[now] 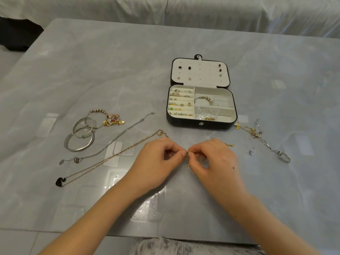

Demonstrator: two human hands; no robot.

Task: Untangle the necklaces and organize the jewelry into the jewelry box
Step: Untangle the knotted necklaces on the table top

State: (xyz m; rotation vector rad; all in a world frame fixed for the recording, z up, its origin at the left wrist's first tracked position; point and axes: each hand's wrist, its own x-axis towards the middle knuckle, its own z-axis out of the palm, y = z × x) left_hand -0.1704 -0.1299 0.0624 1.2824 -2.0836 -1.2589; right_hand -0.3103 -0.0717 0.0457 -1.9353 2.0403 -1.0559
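My left hand (158, 159) and my right hand (213, 159) meet over the table's near middle, both pinching a small knot of thin gold chain (188, 157). An open black jewelry box (200, 124) with a white lining stands just beyond, holding rings, earrings and a beaded bracelet. Left of my hands two necklaces lie stretched out: a gold necklace (114, 155) with a dark pendant and a silver necklace (117, 138). A tangle of gold and silver chains (257, 134) lies right of the box.
Silver bangles (81, 137) and a beaded charm bracelet (108, 118) lie at the left on the grey marble table (92, 70). A small silver piece (251, 151) sits at the right. Covered furniture runs behind the table.
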